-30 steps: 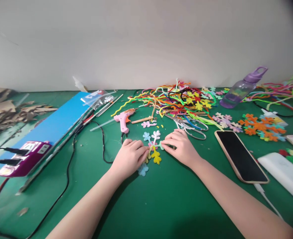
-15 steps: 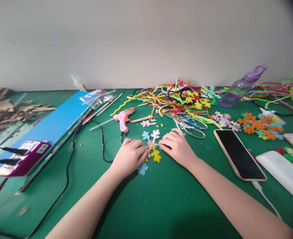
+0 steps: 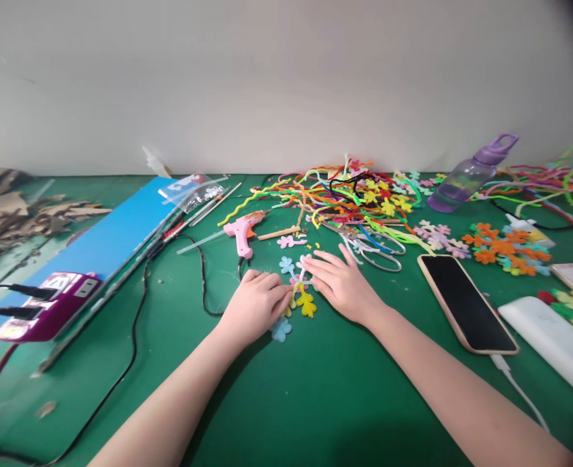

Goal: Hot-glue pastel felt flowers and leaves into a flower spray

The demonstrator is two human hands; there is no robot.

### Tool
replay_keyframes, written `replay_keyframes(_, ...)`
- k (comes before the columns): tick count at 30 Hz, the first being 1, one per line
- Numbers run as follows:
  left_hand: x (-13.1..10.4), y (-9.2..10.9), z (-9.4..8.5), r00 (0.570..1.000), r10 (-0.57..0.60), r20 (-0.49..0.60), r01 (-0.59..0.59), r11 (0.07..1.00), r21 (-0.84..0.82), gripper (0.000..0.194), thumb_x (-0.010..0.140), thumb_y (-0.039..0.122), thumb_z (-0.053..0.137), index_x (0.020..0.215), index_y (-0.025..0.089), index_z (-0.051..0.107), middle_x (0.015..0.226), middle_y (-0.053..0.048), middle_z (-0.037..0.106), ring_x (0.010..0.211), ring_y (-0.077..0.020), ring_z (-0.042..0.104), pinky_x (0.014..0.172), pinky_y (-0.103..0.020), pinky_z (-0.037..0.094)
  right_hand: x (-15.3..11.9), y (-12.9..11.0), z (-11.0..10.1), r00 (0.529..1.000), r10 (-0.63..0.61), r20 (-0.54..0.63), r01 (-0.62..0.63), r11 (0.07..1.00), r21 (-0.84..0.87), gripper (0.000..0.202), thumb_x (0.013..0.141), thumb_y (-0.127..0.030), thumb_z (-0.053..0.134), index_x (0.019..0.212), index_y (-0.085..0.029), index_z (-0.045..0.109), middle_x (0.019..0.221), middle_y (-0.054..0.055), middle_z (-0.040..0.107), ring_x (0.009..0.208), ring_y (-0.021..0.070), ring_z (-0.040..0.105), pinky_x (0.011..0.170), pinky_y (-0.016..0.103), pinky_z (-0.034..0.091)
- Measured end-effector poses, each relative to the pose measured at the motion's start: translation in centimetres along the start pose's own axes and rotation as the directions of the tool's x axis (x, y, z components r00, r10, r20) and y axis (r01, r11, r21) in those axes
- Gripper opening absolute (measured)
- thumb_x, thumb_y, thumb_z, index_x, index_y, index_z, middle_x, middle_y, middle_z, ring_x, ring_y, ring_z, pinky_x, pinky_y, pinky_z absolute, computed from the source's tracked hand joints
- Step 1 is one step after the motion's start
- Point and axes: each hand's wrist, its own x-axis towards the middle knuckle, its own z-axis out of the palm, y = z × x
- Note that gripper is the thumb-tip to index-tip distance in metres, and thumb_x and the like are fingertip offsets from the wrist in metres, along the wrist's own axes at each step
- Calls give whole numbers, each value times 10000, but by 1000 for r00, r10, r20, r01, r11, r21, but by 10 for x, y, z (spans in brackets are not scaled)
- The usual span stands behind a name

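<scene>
Across the green tabletop (image 3: 286, 402), I am keeping both hands apart at centre frame: the bare left hand (image 3: 252, 308) is pinching the multicoloured fuzzy flower-shaped piece (image 3: 306, 304); the bare right hand (image 3: 345, 288), fingers spreading, is shifting from its pale-green arm (image 3: 308, 282) to touching its white one.

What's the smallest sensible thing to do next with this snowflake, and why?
Probably press the white arm into line with the right hand: its fingertips already touch that arm, while the left hand steadies the snowflake near its centre.
</scene>
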Motion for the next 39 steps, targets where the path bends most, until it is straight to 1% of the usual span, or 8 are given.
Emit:
replay_keyframes(6, 1, 0, -1, 1000, -8, 11, 8, 1000, -2, 339, 969, 293, 373, 934, 202, 697, 748, -25, 612, 713, -149, 548, 721, -308, 356, -1, 0, 3, 999, 26, -41, -28, 999, -43, 341, 975, -319, 377, 1269, -260, 541, 1313, -32, 572, 1262, 181, 457, 1162, 529, 49)
replay_keyframes(11, 0, -1, 1, 1000, 5, 3, -5, 1000, -11, 308, 964, 287, 387, 946, 199, 682, 764, -29, 619, 732, -150, 562, 722, -307, 371, -2, -1, 3, 997, 7, -72, -12, 997, -72, 324, 964, -312, 407, 1239, -259, 570, 1280, -3, 600, 1208, 187, 500, 1156, 535, 94)
replay_keyframes(15, 1, -2, 2, 996, -58, -74, 57, 998, -21, 263, 951, 274, 416, 895, 191, 659, 783, -26, 639, 744, -155, 581, 742, -316, 406, -2, -1, 2, 997, 4, -75, -10, 997, -76, 318, 961, -306, 412, 1224, -252, 582, 1261, 5, 614, 1190, 191, 509, 1153, 537, 106)
replay_keyframes(18, 3, -5, 2, 975, -159, -154, 159, 987, -8, 228, 943, 249, 413, 952, 168, 626, 902, -67, 661, 866, -202, 595, 807, -361, 432, -2, -1, 2, 998, 11, -70, -16, 998, -66, 321, 963, -306, 407, 1221, -237, 585, 1253, 7, 619, 1188, 189, 509, 1159, 531, 91)
replay_keyframes(21, 6, -8, 5, 969, -166, -185, 167, 986, -10, 255, 929, 195, 408, 1111, 156, 581, 1086, -92, 652, 1029, -229, 570, 920, -405, 428, -2, -1, 2, 997, 0, -76, -4, 998, -60, 316, 960, -298, 414, 1213, -231, 591, 1246, 9, 623, 1187, 190, 510, 1160, 532, 75)
replay_keyframes(24, 7, -10, 9, 978, -118, -170, 116, 993, -25, 327, 905, 130, 408, 1198, 153, 553, 1199, -81, 633, 1135, -222, 537, 1006, -415, 403, -1, -2, 0, 995, -11, -96, 7, 999, -41, 306, 958, -281, 417, 1199, -229, 598, 1235, 14, 630, 1180, 183, 523, 1161, 528, 75)
replay_keyframes(28, 7, -10, 12, 990, -85, -111, 82, 996, -32, 360, 885, 105, 423, 1205, 182, 571, 1286, -51, 600, 1208, -220, 506, 1064, -448, 363, -1, -2, -2, 994, -17, -107, 17, 1000, 0, 300, 959, -260, 409, 1186, -238, 603, 1227, 21, 636, 1177, 173, 539, 1160, 521, 103)
replay_keyframes(39, 8, -10, 13, 993, -92, -73, 90, 995, -36, 367, 874, 105, 433, 1190, 196, 596, 1288, -47, 603, 1193, -220, 524, 1062, -467, 358, -1, -1, 1, 995, -54, -84, 52, 998, -22, 288, 957, -263, 418, 1156, -244, 625, 1206, 23, 645, 1157, 164, 557, 1163, 533, 107)
